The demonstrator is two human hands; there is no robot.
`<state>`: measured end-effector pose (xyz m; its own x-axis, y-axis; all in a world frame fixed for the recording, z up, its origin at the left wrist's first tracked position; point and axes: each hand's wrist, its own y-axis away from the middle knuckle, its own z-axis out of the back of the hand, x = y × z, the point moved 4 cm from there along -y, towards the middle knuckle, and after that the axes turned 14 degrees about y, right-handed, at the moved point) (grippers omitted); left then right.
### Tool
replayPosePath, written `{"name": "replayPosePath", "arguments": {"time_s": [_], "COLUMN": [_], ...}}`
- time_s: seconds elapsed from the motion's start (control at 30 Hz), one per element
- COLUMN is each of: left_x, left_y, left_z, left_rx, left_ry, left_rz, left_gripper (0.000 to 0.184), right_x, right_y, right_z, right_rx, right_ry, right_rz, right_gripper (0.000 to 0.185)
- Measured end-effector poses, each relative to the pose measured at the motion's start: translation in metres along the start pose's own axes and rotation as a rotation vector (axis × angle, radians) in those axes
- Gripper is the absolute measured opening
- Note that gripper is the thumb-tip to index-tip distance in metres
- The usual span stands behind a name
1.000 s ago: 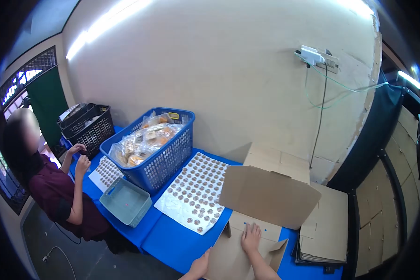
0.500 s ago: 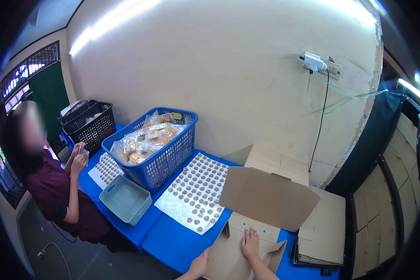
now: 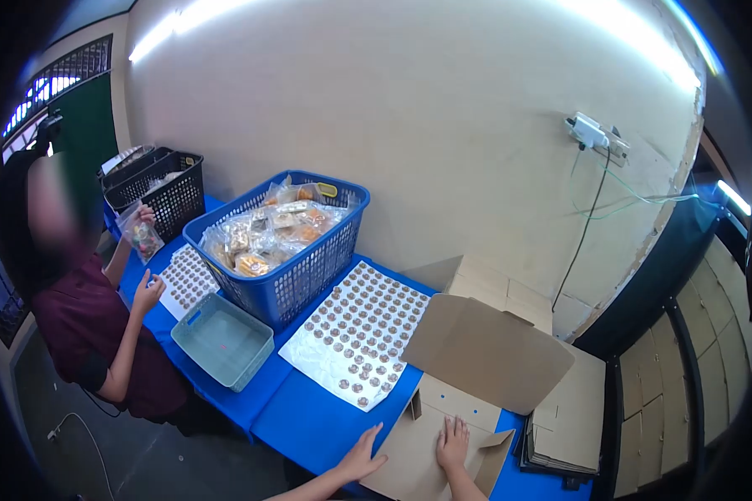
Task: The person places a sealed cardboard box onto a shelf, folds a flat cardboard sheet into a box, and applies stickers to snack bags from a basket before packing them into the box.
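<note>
The right hand [image 3: 453, 447] lies palm down with its fingers spread on an open cardboard box [image 3: 409, 451], and the left hand [image 3: 361, 457] is at the box's left edge, thumb apart from the fingers. The broad flap [image 3: 493, 346] stands raised at the far end. To the right is a stack of flat cardboard [image 3: 572, 409]; to the left, on the blue tablecloth [image 3: 297, 426], a white sheet [image 3: 309, 349] bears rows of small round brown pieces. Beyond it stands a blue basket [image 3: 288, 296] filled with clear bags [image 3: 267, 230], with a grey-green bin [image 3: 226, 338] just beside it. At the left, a person in a maroon shirt [image 3: 83, 326] holds up a small clear bag [image 3: 144, 240] near black baskets [image 3: 175, 188].
</note>
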<state>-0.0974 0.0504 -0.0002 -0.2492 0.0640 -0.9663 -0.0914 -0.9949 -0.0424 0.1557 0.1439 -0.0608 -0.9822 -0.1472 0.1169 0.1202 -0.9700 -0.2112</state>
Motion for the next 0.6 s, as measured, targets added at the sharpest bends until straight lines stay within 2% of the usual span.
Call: {"name": "replayPosePath", "arguments": {"time_s": [0.03,0.1,0.17,0.23,0.27,0.33,0.37,0.4,0.43,0.47,0.5,0.53,0.57,0.6], "left_x": [-0.014,-0.036,-0.06,-0.089,-0.113,-0.153,-0.161,-0.17,-0.174,-0.172,-0.158,-0.135,-0.088,-0.046], "left_y": [-0.006,-0.017,-0.031,-0.047,-0.057,-0.083,-0.101,-0.118,-0.137,-0.154,-0.172,-0.187,-0.207,-0.215], "left_z": [0.02,0.066,0.128,0.201,0.243,0.331,0.372,0.414,0.453,0.489,0.524,0.555,0.581,0.595], "left_rx": [-0.069,-0.151,-0.33,-0.457,-0.522,-0.624,-0.686,-0.744,-0.833,-0.924,-0.933,-0.939,-0.799,-0.638], "left_ry": [-0.002,0.001,-0.009,-0.161,-0.242,-0.332,-0.347,-0.39,-0.408,-0.43,-0.453,-0.473,-0.51,-0.534], "left_rz": [-0.048,-0.079,-0.239,-0.39,-0.524,-0.74,-0.711,-0.769,-0.751,-0.734,-0.638,-0.543,-0.165,0.208], "left_gripper": [0.067,0.065,0.057,0.052,0.05,0.045,0.041,0.04,0.039,0.038,0.036,0.035,0.036,0.038], "right_x": [0.001,0.002,-0.008,0.027,0.055,0.125,0.151,0.195,0.238,0.273,0.313,0.354,0.398,0.445], "right_y": [-0.001,-0.002,-0.005,-0.027,-0.034,-0.058,-0.077,-0.097,-0.115,-0.134,-0.153,-0.169,-0.184,-0.2], "right_z": [-0.001,0.004,0.003,0.052,0.079,0.135,0.137,0.156,0.177,0.182,0.191,0.201,0.212,0.218], "right_rx": [0.009,-0.128,-0.15,-0.501,-0.51,-0.673,-0.627,-0.746,-0.855,-0.791,-0.655,-0.626,-0.592,-0.391], "right_ry": [0.007,-0.057,-0.397,-0.12,-0.132,-0.283,-0.414,-0.416,-0.413,-0.478,-0.678,-0.683,-0.621,-0.63], "right_rz": [0.003,-0.005,-0.27,0.047,0.072,0.02,-0.069,0.089,0.251,0.319,0.357,0.489,0.586,0.684], "right_gripper": [0.048,0.035,0.018,0.011,0.011,0.026,0.008,0.009,0.01,0.008,0.007,0.009,0.009,0.012]}}
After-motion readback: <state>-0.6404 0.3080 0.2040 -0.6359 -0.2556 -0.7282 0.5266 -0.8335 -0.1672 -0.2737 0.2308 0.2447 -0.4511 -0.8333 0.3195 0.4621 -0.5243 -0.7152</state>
